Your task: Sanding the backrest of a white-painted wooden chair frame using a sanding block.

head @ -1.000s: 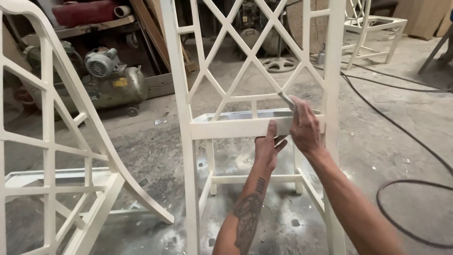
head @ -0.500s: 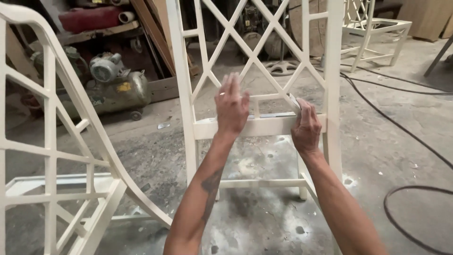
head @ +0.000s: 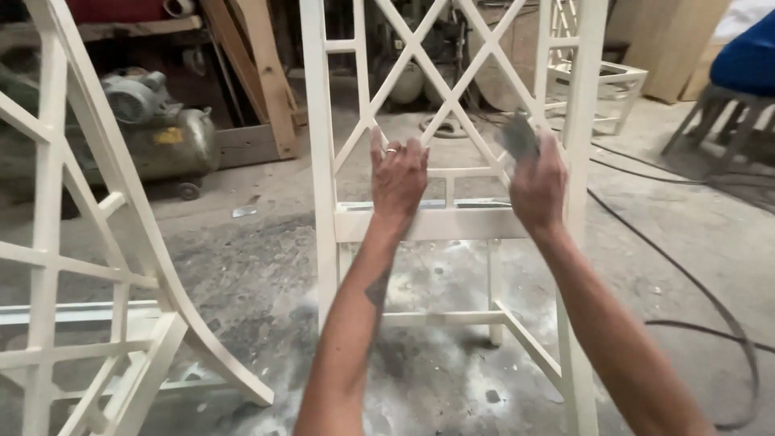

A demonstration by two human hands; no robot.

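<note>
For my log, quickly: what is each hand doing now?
Left hand: open, fingers spread at the chair frame.
Right hand: closed on a grey sanding piece.

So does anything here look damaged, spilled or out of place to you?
Nothing looks broken. The white lattice chair frame stands upright with its seat missing, so the floor shows through. Pale dust patches cover the concrete floor beneath it. A black cable trails loose across the floor at right, close to the frame's leg.

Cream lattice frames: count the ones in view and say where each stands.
3: the middle chair frame under both hands, a leaning frame at left, a smaller frame far back right. Others may be hidden behind them.
</note>
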